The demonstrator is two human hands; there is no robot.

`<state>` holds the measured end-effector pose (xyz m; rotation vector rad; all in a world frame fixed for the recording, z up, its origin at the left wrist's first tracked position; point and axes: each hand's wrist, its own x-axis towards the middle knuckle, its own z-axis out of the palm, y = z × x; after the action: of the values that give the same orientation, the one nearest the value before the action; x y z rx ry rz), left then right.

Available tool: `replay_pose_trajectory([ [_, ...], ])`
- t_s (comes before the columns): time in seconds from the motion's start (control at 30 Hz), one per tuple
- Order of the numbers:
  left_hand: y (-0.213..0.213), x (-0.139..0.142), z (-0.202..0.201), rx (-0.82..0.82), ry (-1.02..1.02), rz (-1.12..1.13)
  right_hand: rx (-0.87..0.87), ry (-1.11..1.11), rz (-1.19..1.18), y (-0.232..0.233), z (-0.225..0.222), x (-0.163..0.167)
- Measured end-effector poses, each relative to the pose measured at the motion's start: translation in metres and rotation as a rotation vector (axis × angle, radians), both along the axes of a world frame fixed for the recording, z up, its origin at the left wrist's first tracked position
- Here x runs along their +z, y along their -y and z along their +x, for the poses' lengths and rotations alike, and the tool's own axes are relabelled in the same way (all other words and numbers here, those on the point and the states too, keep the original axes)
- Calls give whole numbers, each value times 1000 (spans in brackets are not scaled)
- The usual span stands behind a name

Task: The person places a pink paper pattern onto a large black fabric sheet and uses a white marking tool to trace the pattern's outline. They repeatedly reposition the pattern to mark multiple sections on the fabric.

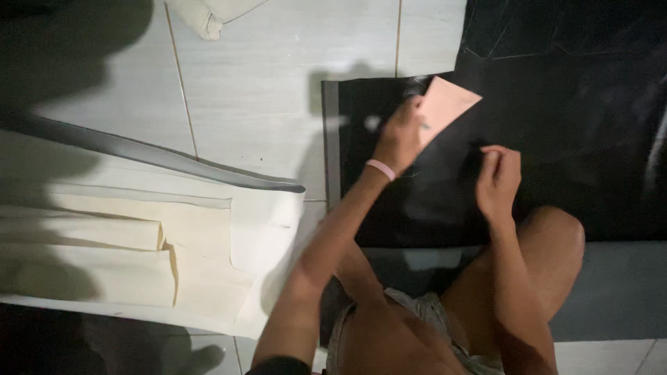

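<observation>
A large sheet of black fabric lies spread on the tiled floor in the upper right. My left hand, with a pink band at the wrist, presses a small pink card piece onto the fabric near its left edge. My right hand rests on the fabric just right of it, fingers pinched together; whether it holds something small I cannot tell. My bare knees are below, close to the fabric's near edge.
Cream pattern pieces lie stacked on the floor at the left, with a dark grey strip along their top. A bundle of white cloth sits at the top edge. Light floor tiles lie between.
</observation>
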<state>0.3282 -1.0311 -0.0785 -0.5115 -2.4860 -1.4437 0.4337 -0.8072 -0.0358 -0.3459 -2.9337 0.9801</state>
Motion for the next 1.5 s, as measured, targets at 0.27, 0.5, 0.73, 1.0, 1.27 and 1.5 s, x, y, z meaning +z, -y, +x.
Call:
replay_pose_trajectory([
  [0.27, 23, 1, 11, -127, 420, -8, 235, 83, 167, 15, -3, -5],
  [0.5, 52, 26, -8, -226, 356, -442, 196, 112, 125, 36, -20, -15],
  [0.73, 33, 35, -9, -166, 431, -500, 250, 170, 211, 12, -30, -11],
  [1.0, 32, 35, -10, -170, 450, -505, 233, 164, 183, 15, -29, -19],
  [1.27, 31, 32, -11, -158, 432, -509, 241, 153, 192, 14, -32, -19],
  [1.5, 31, 31, -12, -168, 445, -530, 257, 144, 204, 12, -33, -21],
])
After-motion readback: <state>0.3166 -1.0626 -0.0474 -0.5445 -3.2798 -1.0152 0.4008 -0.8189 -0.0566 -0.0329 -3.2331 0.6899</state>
